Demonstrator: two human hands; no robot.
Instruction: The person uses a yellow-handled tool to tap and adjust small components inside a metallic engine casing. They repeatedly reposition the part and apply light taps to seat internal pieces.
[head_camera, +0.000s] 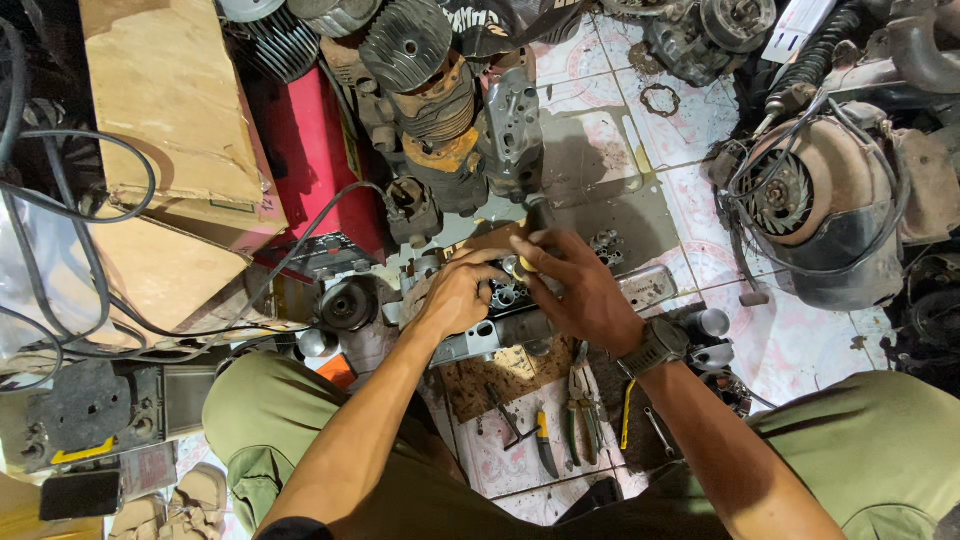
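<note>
Both my hands meet over a grey metal engine part (500, 330) lying on the tiled floor between my knees. My left hand (457, 292) grips the part's left side, fingers curled over its top. My right hand (578, 285), with a dark wristwatch (655, 347) on its wrist, pinches a small round yellowish piece (523, 265) against the top of the part. What lies under my palms is hidden.
Pliers (578, 400), a screwdriver (543, 440) and a wrench (658, 430) lie on the floor below my hands. Finned engine cylinders (420, 70) stand behind, cardboard boxes (170, 110) and black cables at left, a scooter engine casing (825, 195) at right.
</note>
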